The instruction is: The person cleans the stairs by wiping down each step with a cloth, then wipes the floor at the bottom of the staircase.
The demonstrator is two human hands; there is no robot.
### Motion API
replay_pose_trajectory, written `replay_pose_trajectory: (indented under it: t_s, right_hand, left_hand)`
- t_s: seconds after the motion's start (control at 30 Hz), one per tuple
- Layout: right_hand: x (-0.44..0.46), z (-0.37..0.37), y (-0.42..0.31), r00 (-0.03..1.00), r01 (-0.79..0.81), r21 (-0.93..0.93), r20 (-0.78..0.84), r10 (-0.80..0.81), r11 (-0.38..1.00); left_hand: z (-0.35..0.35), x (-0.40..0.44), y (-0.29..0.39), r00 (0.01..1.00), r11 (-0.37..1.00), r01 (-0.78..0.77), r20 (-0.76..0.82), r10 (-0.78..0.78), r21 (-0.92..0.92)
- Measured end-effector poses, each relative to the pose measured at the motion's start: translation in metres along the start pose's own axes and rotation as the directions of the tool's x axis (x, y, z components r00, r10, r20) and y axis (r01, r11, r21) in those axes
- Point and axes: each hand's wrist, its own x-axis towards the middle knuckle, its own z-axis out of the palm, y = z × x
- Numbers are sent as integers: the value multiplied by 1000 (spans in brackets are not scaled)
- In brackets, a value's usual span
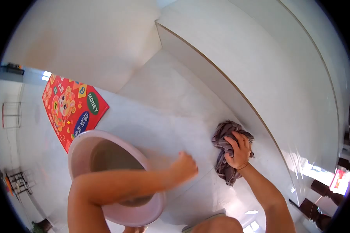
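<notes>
A crumpled grey-brown cloth lies on the pale tiled floor against the base of a white step. My right hand presses down on it with fingers bent over the fabric. To the left, my left hand hangs over the floor, its fingers curled in and blurred; whether anything is inside cannot be made out. The left forearm crosses above a pink basin that holds murky water.
A red printed box or board with "MONEY" lettering stands beyond the basin. The white step's edge runs diagonally along the right. Dark turned wooden legs are at the far right. My knee shows at the bottom.
</notes>
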Motion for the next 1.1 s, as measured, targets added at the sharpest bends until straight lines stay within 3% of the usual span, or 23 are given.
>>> replay_pose_trajectory:
  t_s: [0.07, 0.17, 0.2, 0.27, 0.3, 0.33, 0.37, 0.4, 0.47, 0.53, 0.6, 0.63, 0.7, 0.73, 0.77, 0.8, 0.83, 0.87, 0.9, 0.93, 0.97, 1.0, 1.1]
  right_hand:
    - [30, 8, -6, 998, 34, 64, -58, -31, 997]
    - [134, 45, -34, 958, 133, 274, -283, -52, 953]
    - [170, 69, -46, 954, 71, 379, -295, 47, 923]
    - [239, 107, -78, 968, 8, 351, -237, 81, 936]
    - [268, 116, -92, 984, 41, 400, -174, 32, 916]
    - [301, 154, -97, 964, 149, 262, -254, -81, 954]
    - [319, 156, -120, 994, 19, 234, -113, 8, 972]
    - [323, 153, -138, 993, -19, 190, -113, 41, 982]
    - [316, 148, -166, 989, -95, 101, -103, 105, 990]
    - [282, 157, -188, 987, 96, 139, -140, -76, 986]
    - [245, 179, -209, 919, 391, 308, -77, -387, 868]
    - [229, 162, -216, 875, 438, 400, 17, -485, 805]
    - [190, 141, -219, 779, 493, 538, 76, -622, 683]
    - [169, 135, -211, 748, 519, 579, 48, -662, 629]
    - [143, 119, -200, 703, 482, 607, 163, -692, 632]
    - [122, 100, -183, 646, 452, 621, 268, -715, 640]
    - [98, 88, -157, 538, 502, 656, 274, -797, 564]
    - [65, 79, -132, 527, 535, 692, 175, -832, 485]
    - [32, 60, -109, 572, 541, 696, 106, -814, 471]
    - [8, 34, -91, 533, 480, 709, 231, -814, 516]
    - [-18, 14, -75, 519, 419, 719, 311, -796, 554]
    - [-41, -2, -60, 503, 355, 721, 389, -772, 595]
    - [-85, -35, -33, 469, 246, 665, 555, -687, 705]
  left_hand:
    - [3, -42, 45, 982, 978, 28, -188, 11, 207]
    - [22, -63, 94, 965, 982, 44, -263, 5, 182]
    - [29, -70, 106, 961, 983, 42, -276, 10, 181]
    - [39, -81, 128, 949, 984, 36, -316, 21, 174]
    - [42, -86, 137, 970, 987, 30, -242, 9, 160]
    - [52, -91, 149, 951, 996, 66, -307, -46, 53]
    - [65, -95, 160, 923, 993, 99, -367, -113, -58]
    - [75, -99, 168, 888, 977, 126, -420, -188, -171]
    - [82, -112, 186, 917, 966, 152, -336, -217, -210]
    - [90, -128, 200, 952, 952, 180, -199, -232, -249]
    - [99, -146, 211, 975, 932, 208, -7, -220, -296]
    - [104, -156, 211, 986, 958, 163, 13, -165, -234]
    - [126, -191, 223, 878, 587, 371, 67, -474, -719]
    - [125, -209, 226, 822, 431, 448, 172, -542, -783]
    - [124, -228, 230, 751, 259, 508, 275, -601, -822]
    - [108, -242, 215, 820, 592, 561, 285, -497, -579]
    - [112, -255, 207, 751, 303, 632, 467, -466, -713]
    - [124, -271, 199, 687, -16, 668, 624, -372, -744]
    - [145, -291, 200, 646, -292, 590, 657, -388, -753]
    - [146, -298, 200, 609, -541, 461, 694, -384, -703]
    - [146, -307, 196, 613, -439, 487, 654, -443, -755]
    - [155, -314, 195, 609, -656, 337, 687, -395, -676]
    - [189, -309, 187, 617, -853, 24, 679, -398, -522]
